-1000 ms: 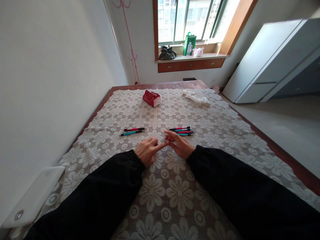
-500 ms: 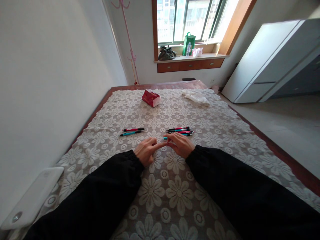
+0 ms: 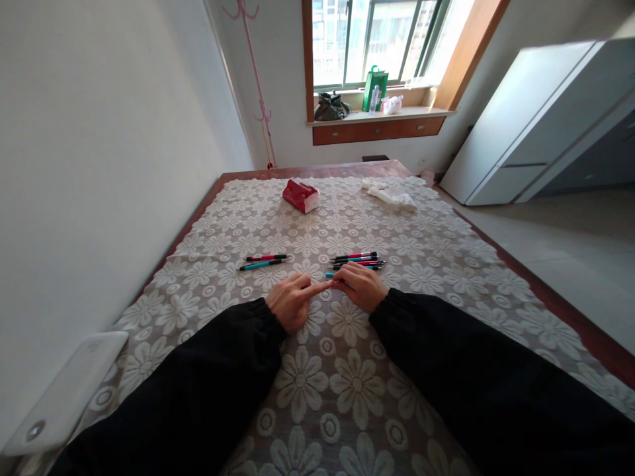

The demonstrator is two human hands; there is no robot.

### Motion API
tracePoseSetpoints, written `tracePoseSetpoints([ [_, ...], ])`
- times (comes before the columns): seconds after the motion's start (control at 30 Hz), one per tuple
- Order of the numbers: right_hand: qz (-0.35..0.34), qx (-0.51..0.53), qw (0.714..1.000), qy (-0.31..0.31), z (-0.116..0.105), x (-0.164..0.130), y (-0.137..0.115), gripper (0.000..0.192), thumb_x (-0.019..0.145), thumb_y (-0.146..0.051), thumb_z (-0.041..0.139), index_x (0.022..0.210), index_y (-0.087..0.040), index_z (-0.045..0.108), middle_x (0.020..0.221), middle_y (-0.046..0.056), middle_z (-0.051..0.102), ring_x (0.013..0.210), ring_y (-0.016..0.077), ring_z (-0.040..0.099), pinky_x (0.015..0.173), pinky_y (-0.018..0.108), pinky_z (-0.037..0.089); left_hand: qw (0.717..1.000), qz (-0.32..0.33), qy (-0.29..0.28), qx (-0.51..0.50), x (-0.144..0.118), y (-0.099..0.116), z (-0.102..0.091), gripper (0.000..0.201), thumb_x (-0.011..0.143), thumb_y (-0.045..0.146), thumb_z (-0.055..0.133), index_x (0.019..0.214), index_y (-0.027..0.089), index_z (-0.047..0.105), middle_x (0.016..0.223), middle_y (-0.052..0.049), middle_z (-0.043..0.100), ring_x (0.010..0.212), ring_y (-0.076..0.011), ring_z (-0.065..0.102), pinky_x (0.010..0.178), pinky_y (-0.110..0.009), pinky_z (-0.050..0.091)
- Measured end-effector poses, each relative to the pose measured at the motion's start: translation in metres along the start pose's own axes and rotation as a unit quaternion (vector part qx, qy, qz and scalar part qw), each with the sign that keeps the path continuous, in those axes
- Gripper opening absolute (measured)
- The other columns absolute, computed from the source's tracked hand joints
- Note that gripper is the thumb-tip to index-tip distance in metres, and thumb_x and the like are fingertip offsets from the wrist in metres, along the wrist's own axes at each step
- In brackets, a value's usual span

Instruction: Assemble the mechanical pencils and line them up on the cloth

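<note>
Your right hand (image 3: 361,288) closes its fingers on a teal pen (image 3: 330,275) just near of the right pen cluster (image 3: 358,259), your left hand (image 3: 292,301) pointing a finger beside it, holding nothing, so pinch firmly mid-barrel on the tabletop (image 3: 446,264).

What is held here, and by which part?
The right hand pinches a teal pen lying on the tablecloth, near its middle; the left hand's fingertip meets it.

A single head-worn view is given, aimed forward and down along the white floral lace-covered table (image 3: 347,396) from its near edge, towards the far window (image 3: 377,39).
</note>
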State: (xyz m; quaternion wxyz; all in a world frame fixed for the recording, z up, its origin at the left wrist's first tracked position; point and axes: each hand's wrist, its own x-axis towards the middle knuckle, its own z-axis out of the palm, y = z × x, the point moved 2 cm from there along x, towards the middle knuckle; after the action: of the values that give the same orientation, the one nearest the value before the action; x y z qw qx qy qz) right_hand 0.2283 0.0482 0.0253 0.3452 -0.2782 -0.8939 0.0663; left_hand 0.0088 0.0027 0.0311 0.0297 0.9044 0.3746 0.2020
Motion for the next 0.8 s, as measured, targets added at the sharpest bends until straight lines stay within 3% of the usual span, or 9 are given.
tracePoseSetpoints([
  [0.53, -0.019, 0.003, 1.000, 0.014, 0.0012, 0.0001, 0.0001, 0.024, 0.103, -0.035, 0.053, 0.089, -0.022, 0.066, 0.079, 0.004, 0.070, 0.077, 0.0178, 0.061, 0.073, 0.032, 0.050, 0.999, 0.025, -0.008, -0.031, 0.0002, -0.0001, -0.0002, 0.062, 0.089, 0.008, 0.047, 0.149, 0.023, 0.050, 0.108, -0.007, 0.067, 0.099, -0.0214, 0.058, 0.088, -0.036, 0.054],
  [0.8, -0.021, 0.001, 1.000, 0.012, 0.0001, 0.0002, 0.0000, 0.025, 0.104, -0.036, 0.052, 0.090, -0.022, 0.067, 0.078, 0.004, 0.070, 0.075, 0.0175, 0.060, 0.072, 0.032, 0.050, 0.999, 0.049, -0.007, -0.014, 0.0008, 0.0002, 0.0004, 0.074, 0.082, -0.001, 0.045, 0.152, 0.025, 0.046, 0.115, -0.005, 0.068, 0.099, -0.0202, 0.059, 0.091, -0.036, 0.055],
])
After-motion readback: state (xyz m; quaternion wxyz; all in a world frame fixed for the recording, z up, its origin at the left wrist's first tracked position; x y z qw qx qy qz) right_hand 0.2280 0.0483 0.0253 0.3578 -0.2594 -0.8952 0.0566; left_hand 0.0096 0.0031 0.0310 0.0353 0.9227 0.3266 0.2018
